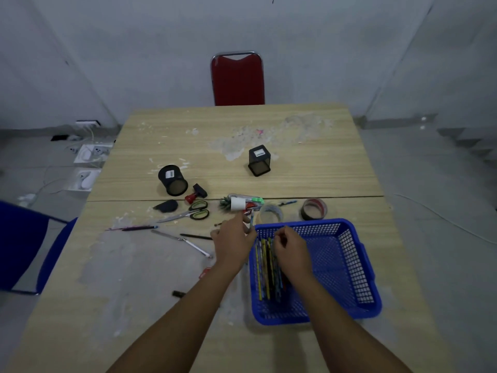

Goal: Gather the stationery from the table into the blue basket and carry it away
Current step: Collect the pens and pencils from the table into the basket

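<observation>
The blue basket (347, 262) stands on the table at front right, with several pencils (265, 267) lying along its left side. My left hand (232, 244) is just left of the basket's rim and pinches a thin pencil (251, 220) that points away from me. My right hand (291, 247) is inside the basket above the pencils, fingers curled; whether it holds one I cannot tell. Scissors (192, 212), a red stamp (195, 195), pens (139, 228), a metal ruler (180, 239) and two tape rolls (313, 209) lie scattered beyond.
A round black pen holder (172, 180) lies on its side at left; a square one (259, 160) stands mid-table. A red chair (238, 78) sits at the far edge, a blue chair (29, 246) at left. Cables and sockets cover the floor at left.
</observation>
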